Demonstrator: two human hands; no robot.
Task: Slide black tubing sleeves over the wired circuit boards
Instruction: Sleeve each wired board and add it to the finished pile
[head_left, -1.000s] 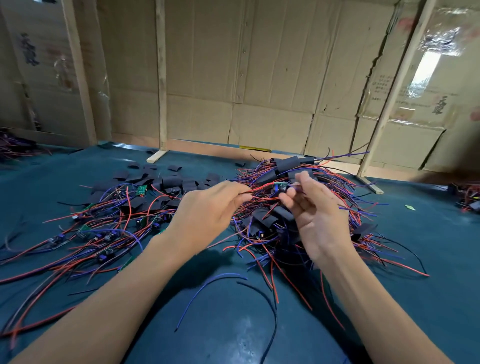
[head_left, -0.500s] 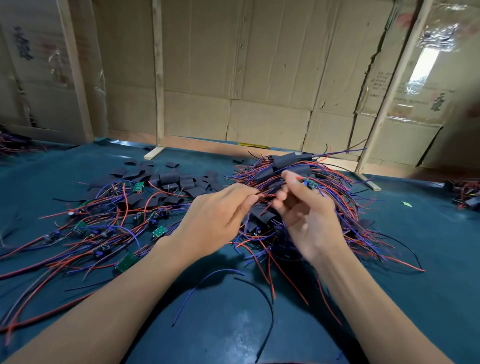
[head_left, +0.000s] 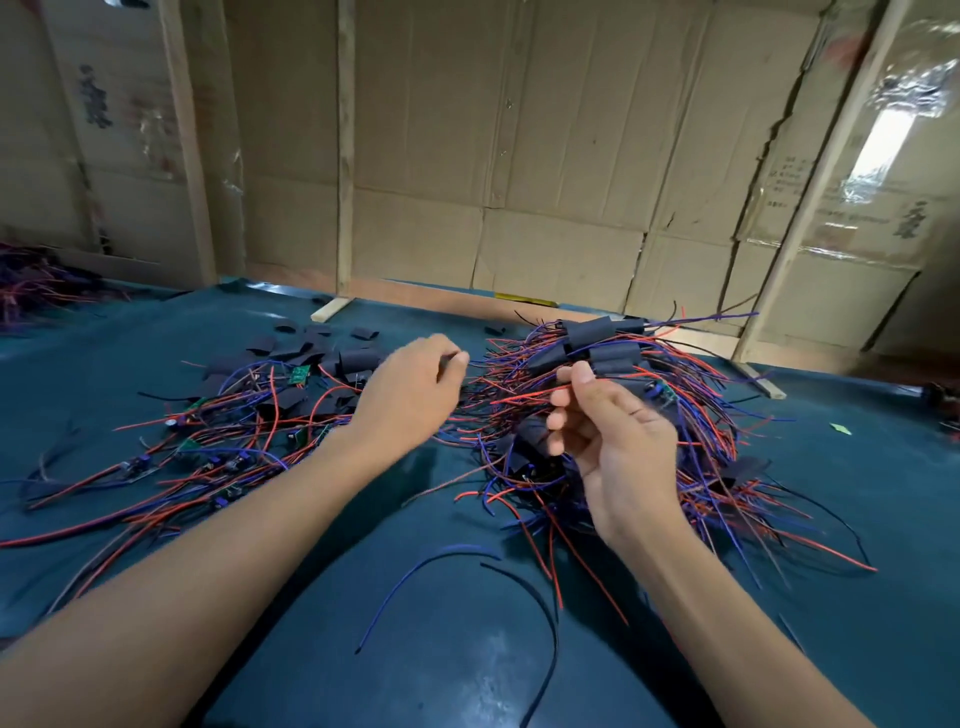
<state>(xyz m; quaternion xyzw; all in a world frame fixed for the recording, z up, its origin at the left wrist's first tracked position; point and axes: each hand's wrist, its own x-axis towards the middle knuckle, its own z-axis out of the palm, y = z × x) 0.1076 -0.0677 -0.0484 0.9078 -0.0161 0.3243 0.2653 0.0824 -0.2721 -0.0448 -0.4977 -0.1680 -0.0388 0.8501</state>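
Left hand, loosely curled and holding nothing, had been drawn left from the right hand, where a sleeved board was pinched above teal table; cardboard walls behind

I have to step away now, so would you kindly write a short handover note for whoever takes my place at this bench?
Left hand: fingers curled, over the gap between the piles; blurred, so any grip is unclear.
Right hand: raised, pinching a red wire from the sleeved pile.
Loose black sleeves lie at the far left-centre; bare wired boards spread out to the left on the green mat.
Done: a heap of boards is sleeved at right.
Left: sleeve the left pile.
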